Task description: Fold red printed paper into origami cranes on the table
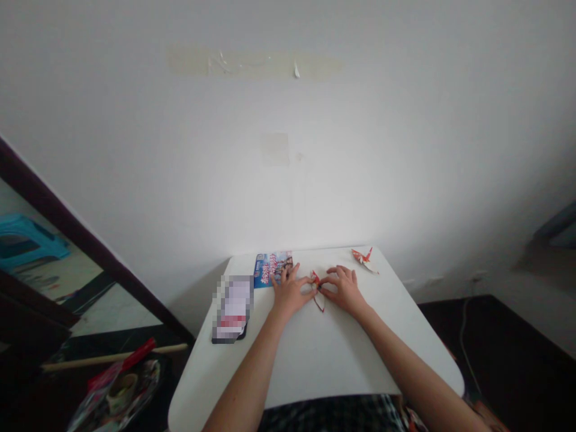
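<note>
A small piece of folded red and white paper (pixel 315 278) is held between both hands, just above or on the white table (pixel 328 360). My left hand (pixel 290 293) pinches its left side with thumb and forefinger; the other fingers spread over a printed blue leaflet (pixel 263 270). From the right, my right hand (pixel 342 289) pinches the same paper, fingers bent. A pointed end of the paper hangs toward me below the fingertips. Much of it is hidden by the fingers. A finished-looking red and white origami crane (pixel 363 258) lies at the table's back right corner.
A phone (pixel 231 309), its screen blurred out, lies at the table's left edge. The wall (pixel 360 168) rises directly behind the table. On the floor at left stands a filled waste bin (pixel 130 396), with a wooden stick (pixel 117 358) beside it. A blue stool (pixel 31 240) shows farther left.
</note>
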`<state>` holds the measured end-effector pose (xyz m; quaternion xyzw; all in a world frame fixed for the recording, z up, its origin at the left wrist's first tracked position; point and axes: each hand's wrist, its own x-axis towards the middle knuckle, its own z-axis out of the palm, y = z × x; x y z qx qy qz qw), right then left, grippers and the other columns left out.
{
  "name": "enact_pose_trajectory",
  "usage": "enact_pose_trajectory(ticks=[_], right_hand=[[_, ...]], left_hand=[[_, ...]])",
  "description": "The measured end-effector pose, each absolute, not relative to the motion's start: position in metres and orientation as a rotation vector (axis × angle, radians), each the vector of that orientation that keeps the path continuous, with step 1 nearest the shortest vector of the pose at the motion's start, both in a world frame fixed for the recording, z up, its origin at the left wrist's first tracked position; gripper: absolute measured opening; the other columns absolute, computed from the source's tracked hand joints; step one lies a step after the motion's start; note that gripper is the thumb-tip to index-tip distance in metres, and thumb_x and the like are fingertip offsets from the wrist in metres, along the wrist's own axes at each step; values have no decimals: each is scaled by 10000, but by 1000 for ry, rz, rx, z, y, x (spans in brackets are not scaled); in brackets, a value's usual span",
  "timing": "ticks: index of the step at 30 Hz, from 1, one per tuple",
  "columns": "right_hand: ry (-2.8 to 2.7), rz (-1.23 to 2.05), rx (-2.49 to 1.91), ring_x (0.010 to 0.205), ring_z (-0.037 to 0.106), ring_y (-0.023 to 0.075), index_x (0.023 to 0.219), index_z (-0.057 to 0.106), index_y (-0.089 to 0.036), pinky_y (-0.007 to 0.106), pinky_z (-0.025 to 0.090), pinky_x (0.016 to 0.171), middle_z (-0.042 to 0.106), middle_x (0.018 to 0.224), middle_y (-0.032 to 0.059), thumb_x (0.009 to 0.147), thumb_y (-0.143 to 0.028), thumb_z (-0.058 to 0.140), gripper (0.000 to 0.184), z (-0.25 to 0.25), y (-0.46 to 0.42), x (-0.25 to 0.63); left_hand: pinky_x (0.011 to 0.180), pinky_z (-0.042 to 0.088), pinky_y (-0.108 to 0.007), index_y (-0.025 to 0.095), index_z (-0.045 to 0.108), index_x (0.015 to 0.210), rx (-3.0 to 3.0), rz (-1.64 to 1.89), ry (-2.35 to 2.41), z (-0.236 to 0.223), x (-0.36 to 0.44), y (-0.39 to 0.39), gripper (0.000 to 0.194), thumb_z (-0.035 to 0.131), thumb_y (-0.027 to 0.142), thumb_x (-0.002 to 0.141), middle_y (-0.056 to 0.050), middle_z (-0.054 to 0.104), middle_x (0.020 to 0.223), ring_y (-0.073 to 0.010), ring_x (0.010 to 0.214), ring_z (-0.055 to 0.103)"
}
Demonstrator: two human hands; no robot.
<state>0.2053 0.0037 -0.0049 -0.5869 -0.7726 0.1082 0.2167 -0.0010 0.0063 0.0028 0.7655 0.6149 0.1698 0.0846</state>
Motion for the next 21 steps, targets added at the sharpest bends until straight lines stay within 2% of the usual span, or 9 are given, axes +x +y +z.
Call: enact_pose_trajectory(ticks=[4, 8, 12, 16, 21], right_hand=[[-2145, 224, -1595, 1424, 350, 324, 1116, 740, -398, 723, 162, 1171, 556, 1391, 49, 918, -428, 660, 215, -8, 2, 205], [-2156, 150, -1582, 1420, 360, 334, 1117, 742, -388, 724, 153, 1181, 574, 1367, 53, 925, -416, 652, 214, -8, 2, 203], [-2143, 189, -1612, 1415, 367, 341, 1119, 745, -392, 729, 165, 1174, 591, 1349, 54, 929, -427, 643, 219, -6, 1, 202], [-2155, 235, -1625, 1422, 356, 335, 1152, 735, -405, 717, 172, 1175, 581, 1376, 47, 922, -431, 651, 247, -4, 0, 204], [-2218, 266, -1597, 1420, 359, 328, 1205, 710, -418, 712, 169, 1173, 560, 1409, 52, 903, -447, 663, 306, -3, -2, 208]], left_hand=[[1196, 120, -739, 487, 681, 1259, 2333, 593, 1848, -1, 2, 3, 421, 673, 586, 850, 3, 408, 1625, -374, 1503, 288], [1214, 99, -725, 433, 761, 1101, 2357, 643, 1848, -2, 5, 3, 261, 662, 529, 880, 29, 501, 1553, -354, 1475, 331], [1184, 100, -769, 397, 783, 987, 2322, 620, 1844, 0, 5, 5, 212, 674, 535, 868, 48, 472, 1581, -369, 1488, 307], [1162, 133, -786, 407, 769, 1039, 2294, 537, 1821, 5, 1, 7, 275, 714, 562, 819, 42, 397, 1634, -397, 1510, 264], [1148, 129, -801, 448, 725, 1164, 2283, 400, 1821, 9, -4, 3, 478, 724, 675, 743, 28, 303, 1682, -440, 1536, 195]])
